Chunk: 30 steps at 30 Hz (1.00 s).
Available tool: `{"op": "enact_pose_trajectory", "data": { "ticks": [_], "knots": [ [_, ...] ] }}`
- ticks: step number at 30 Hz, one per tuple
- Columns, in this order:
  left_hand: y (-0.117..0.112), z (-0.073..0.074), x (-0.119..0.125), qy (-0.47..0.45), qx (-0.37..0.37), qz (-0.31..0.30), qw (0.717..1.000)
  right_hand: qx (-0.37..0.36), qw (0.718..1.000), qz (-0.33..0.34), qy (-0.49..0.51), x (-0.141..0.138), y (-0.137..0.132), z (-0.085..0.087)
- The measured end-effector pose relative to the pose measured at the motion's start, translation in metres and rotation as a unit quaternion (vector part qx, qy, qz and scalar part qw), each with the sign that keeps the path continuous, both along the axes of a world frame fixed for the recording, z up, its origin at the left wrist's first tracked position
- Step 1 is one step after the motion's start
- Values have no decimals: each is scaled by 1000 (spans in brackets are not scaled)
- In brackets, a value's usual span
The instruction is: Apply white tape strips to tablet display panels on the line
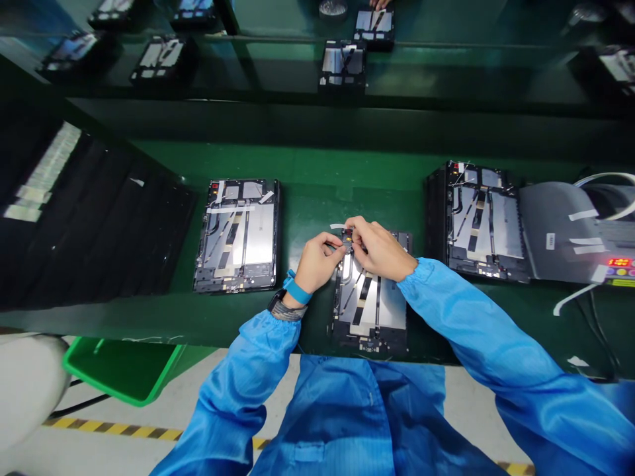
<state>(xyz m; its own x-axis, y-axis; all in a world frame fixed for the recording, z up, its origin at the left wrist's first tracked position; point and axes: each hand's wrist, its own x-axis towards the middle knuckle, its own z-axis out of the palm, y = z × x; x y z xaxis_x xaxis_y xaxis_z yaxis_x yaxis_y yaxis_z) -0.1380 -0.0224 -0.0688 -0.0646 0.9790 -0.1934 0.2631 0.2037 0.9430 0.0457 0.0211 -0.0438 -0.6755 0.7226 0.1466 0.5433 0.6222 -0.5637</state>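
One handled device (371, 301), two wearer's hands (320, 263) (381, 250)

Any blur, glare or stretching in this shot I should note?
Head view: the leftmost upper device looks blurred and stretched; head view: the red display glows, its digits hard to read; head view: left hand and right hand look fairly sharp.

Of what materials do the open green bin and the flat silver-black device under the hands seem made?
Open green bin: probably smooth plastic, from its even colour and rounded shape. Flat silver-black device: silver area perhaps metallic, by its sheen; dark border possibly matt plastic.
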Motion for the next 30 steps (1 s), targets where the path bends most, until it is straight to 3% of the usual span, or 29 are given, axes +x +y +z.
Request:
{"op": "enact_pose_trajectory", "data": {
  "ticks": [6,15,30],
  "knots": [
    [1,4,-5,-7,-5,-20,1000,-1,1000,4,-9,-2,3,0],
    [3,4,5,18,-2,14,1000,2,1000,0,-17,-1,1,0],
    [-1,-3,11,81,40,23,996,4,996,-60,-70,-5,-6,7]
  ]
}}
